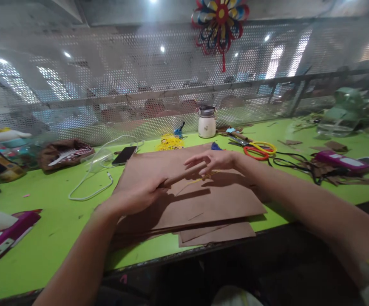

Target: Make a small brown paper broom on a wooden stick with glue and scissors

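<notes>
The brown roll (186, 174) looked slim and straight. The left hand (144, 192) clasped its near end; the right hand (219, 160) arched over the other, its bent fingers' hold unclear.

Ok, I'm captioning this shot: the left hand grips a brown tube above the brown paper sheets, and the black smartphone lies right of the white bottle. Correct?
Not quite: the head view shows the black smartphone left of the white bottle. The left hand does grip the brown tube above the brown paper sheets.

No readable text, small mark (206, 128) on white bottle (210, 130) illegible
</notes>
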### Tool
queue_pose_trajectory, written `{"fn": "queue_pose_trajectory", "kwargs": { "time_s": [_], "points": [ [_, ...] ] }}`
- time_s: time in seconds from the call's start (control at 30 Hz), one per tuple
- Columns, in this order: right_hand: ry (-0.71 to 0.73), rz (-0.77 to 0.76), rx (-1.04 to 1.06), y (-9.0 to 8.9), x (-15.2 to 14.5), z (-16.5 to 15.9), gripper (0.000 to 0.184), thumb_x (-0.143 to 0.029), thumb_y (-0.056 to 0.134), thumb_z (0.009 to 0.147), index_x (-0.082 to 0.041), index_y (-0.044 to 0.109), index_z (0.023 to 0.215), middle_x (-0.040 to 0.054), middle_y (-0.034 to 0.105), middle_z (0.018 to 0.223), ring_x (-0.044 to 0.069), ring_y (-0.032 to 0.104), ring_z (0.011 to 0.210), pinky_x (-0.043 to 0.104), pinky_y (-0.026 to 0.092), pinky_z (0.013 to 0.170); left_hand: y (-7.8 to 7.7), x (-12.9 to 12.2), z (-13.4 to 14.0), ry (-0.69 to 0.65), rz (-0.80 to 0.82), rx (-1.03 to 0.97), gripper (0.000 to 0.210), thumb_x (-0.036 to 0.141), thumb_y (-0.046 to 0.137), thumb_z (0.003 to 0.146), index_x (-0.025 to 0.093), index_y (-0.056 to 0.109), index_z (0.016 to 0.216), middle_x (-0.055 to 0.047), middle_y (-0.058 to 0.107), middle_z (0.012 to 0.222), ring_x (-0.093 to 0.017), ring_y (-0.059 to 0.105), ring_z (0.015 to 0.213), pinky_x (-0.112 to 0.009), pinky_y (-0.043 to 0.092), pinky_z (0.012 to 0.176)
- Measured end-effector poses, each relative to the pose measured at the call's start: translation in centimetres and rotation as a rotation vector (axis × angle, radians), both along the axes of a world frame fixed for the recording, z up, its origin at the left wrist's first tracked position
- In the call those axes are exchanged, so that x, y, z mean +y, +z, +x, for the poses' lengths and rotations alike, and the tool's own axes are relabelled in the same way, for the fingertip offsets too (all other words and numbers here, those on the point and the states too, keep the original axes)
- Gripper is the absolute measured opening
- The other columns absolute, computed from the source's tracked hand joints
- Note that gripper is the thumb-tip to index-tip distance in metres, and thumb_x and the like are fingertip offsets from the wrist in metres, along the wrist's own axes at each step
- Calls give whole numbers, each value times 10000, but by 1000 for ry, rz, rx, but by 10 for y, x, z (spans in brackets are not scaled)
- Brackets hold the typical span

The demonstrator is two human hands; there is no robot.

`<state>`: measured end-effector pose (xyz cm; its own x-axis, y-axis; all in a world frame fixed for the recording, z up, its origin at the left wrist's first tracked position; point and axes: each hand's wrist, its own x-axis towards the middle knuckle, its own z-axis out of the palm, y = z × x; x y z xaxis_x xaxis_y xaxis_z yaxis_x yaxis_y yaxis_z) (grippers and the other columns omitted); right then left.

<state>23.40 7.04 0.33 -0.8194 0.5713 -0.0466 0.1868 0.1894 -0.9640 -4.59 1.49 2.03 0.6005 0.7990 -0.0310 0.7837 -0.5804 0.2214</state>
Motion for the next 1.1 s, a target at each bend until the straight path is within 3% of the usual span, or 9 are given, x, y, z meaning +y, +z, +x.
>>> {"fn": "queue_pose_trajectory", "kwargs": {
  "time_s": [0.1,0.23,0.4,0.63,0.9,1.0,1.1],
  "points": [
    [-8,-63,1,-2,-2,-7,614,-180,679,710,-160,476,1289,126,627,1124,163,634,850,258,510,665,4,-2,0,-33,-44,-53,384,445,310,897,246,543,1128,-37,617,1087,-196,549,951,-311,420,832],
    [13,50,-162,-4,-11,-24,354,-284,708,695,-167,673,1028,49,689,913,124,608,719,209,468,589,6,-6,4,-47,-8,-44,379,447,290,904,248,559,1083,-26,615,1051,-193,542,919,-319,412,829],
    [-39,75,-227,-1,-17,-29,217,-322,654,733,-125,703,807,-3,619,609,87,534,547,194,419,507,3,-6,4,-29,11,-29,368,426,283,910,244,558,1074,-30,612,1044,-192,538,901,-323,407,822],
    [-172,61,-256,0,-20,-4,176,-253,706,665,-108,654,750,33,664,699,104,581,619,194,439,539,0,-2,3,-38,-10,-10,338,427,318,896,241,555,1050,-31,610,1001,-188,535,866,-313,407,777],
    [-106,-210,-24,-7,-37,-18,222,-310,704,698,-145,572,765,86,669,1012,107,597,672,189,464,490,10,-7,6,-98,-8,27,240,283,406,790,186,521,977,-14,550,832,-151,471,728,-267,380,652],
    [-134,-336,71,-8,-46,-27,232,-352,649,756,-163,514,764,57,684,807,72,526,504,170,401,397,16,-9,6,-112,36,38,176,246,419,743,184,513,879,-7,524,795,-144,447,710,-261,367,640],
    [-175,-329,73,-8,-47,-26,213,-337,614,785,-169,493,735,-25,567,529,61,440,382,169,341,341,19,-10,6,-116,50,41,123,237,416,737,184,489,821,-6,500,769,-140,427,683,-262,361,620]
  ]
}}
